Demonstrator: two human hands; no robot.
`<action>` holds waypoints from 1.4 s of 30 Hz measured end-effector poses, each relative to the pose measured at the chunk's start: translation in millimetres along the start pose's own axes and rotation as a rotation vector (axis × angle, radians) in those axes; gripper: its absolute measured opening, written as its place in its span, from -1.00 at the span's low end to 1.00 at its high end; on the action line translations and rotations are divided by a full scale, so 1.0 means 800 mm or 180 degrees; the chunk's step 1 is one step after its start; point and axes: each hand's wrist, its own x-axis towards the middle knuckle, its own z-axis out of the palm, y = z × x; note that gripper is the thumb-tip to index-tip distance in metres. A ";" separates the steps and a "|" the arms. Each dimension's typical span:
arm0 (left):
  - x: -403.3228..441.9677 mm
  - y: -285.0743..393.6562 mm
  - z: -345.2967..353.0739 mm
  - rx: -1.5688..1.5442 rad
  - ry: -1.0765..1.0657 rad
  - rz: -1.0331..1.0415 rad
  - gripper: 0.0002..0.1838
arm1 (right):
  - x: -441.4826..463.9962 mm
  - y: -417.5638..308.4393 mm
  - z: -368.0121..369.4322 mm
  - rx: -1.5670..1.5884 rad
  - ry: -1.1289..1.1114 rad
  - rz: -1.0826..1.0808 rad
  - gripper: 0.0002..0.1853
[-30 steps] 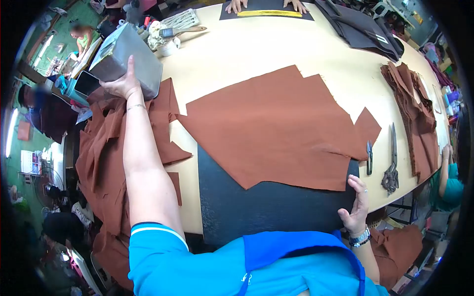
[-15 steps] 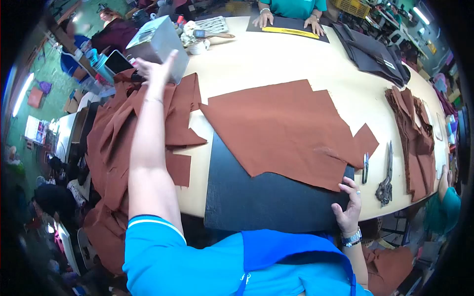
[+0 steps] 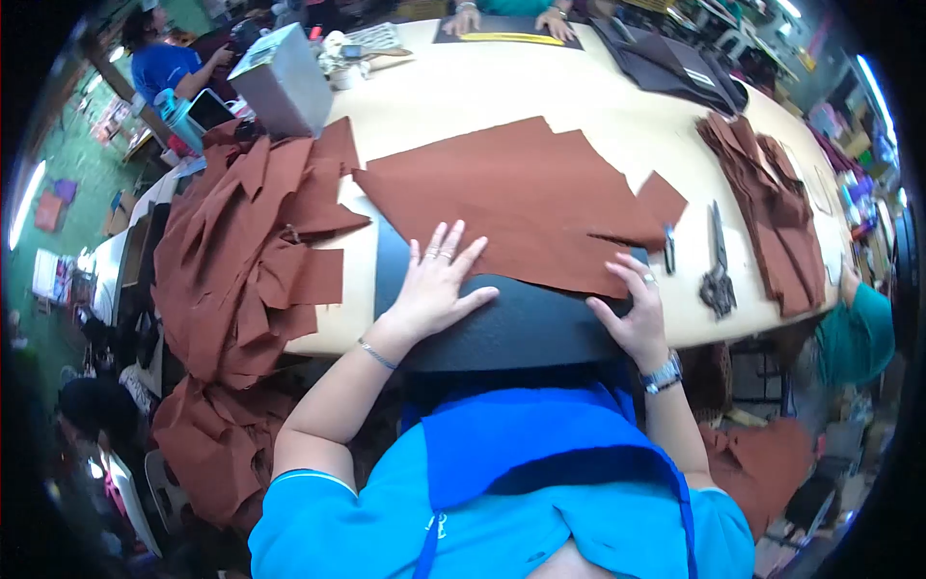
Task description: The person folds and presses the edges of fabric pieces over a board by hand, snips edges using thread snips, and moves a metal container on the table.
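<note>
A cut piece of brown fabric (image 3: 502,193) lies flat, its near edge over a black board (image 3: 502,333). My left hand (image 3: 434,285) is open, fingers spread over the fabric's near left edge and thumb above the board. At the near right corner of the fabric is my right hand (image 3: 632,309), also open, its fingertips touching the cloth and its thumb held apart. Just right of the cloth are small thread snips (image 3: 669,249) and a pair of scissors (image 3: 717,275) with dark-wrapped handles.
A heap of brown fabric (image 3: 231,261) hangs over the table's left edge. Folded brown fabric (image 3: 767,212) lies at right. A metal box (image 3: 282,82) stands back left, dark folded cloth (image 3: 670,68) back right. Across the table, a person's hands (image 3: 553,24) rest near a yellow strip (image 3: 511,39).
My left hand has come back from the fabric heap near the metal box to the near edge of the flat piece. My right hand stays by its corner. The whole view has shifted.
</note>
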 end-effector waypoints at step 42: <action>-0.047 -0.041 -0.014 0.0074 0.1109 -0.0575 -0.40 | 0.239 0.030 -0.090 -0.0472 -0.1020 0.0511 -0.70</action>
